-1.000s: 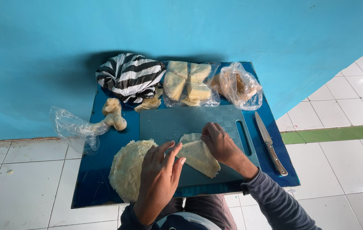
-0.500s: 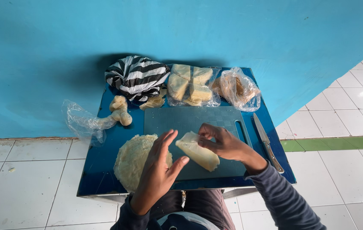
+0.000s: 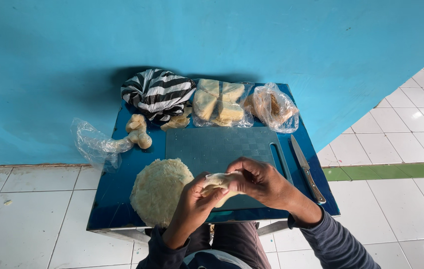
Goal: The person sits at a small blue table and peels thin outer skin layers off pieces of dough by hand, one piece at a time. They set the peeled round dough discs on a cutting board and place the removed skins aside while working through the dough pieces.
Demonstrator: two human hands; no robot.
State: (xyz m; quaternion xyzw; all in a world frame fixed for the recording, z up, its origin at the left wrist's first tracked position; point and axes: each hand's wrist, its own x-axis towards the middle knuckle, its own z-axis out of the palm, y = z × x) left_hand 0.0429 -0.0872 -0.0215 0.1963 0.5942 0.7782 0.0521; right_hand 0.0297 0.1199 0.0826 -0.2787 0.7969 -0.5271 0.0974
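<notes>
Here your left hand (image 3: 192,201) and right hand (image 3: 259,182) pinch together on the pale folded wrapper (image 3: 219,182), lifted off the cutting board (image 3: 217,149) at centre frame for shaping.

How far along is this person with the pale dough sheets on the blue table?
Early on, it seems. No finished pieces show anywhere on the small blue table. In hand: the left hand and right hand together pinch one pale thin dough sheet above the dark green cutting board. Left: a thick round stack of pale sheets and the clear bags of pale blocks look untouched.
</notes>
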